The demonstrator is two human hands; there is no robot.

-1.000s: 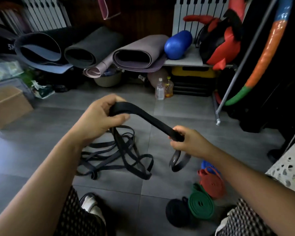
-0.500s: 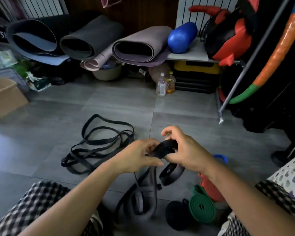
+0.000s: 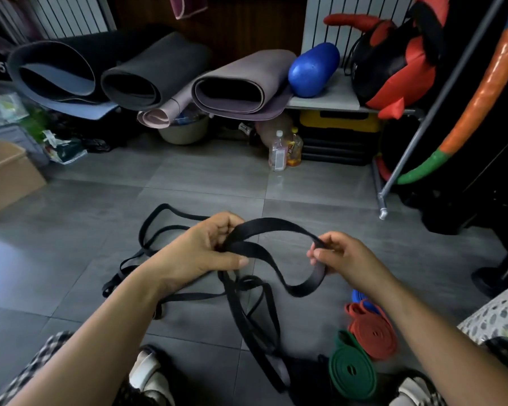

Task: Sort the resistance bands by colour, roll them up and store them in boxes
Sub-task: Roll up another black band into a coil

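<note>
step in hand: black colour group, rolling stage, no coil formed yet.

left hand (image 3: 206, 250) is closed round the black band (image 3: 276, 225), fingers curled over it, thumb laid across below. right hand (image 3: 345, 259) pinches the same band at a fold between thumb and fingertips. the band arches between the two hands, above the floor (image 3: 71, 244). a second run sags in a loop under the right hand, and the rest trails down toward the person's feet. it looks twisted between the hands.

loose bands (image 3: 156, 230), all black, lie tangled on the floor just beyond and under the left wrist. cannot tell whether the held band is free of that tangle.

done so far, judged from the layout: green roll (image 3: 352, 367), red roll (image 3: 373, 329) and blue roll (image 3: 357, 295) sit close together on the floor at the right. the blue one is mostly hidden behind the right forearm. a black roll (image 3: 305, 376) seems to lie beside the green one; too dark to be sure. none is in a box. one cardboard box (image 3: 9, 174) stands well apart at the far left.

next move, as i judge it: take the twist out, lay the two plies flat on each other, start a tight turn at the right-hand fold and feed from the left.

risk: the rubber springs open if the first turn is slack, and the trailing end may drag the tangle along.
</note>
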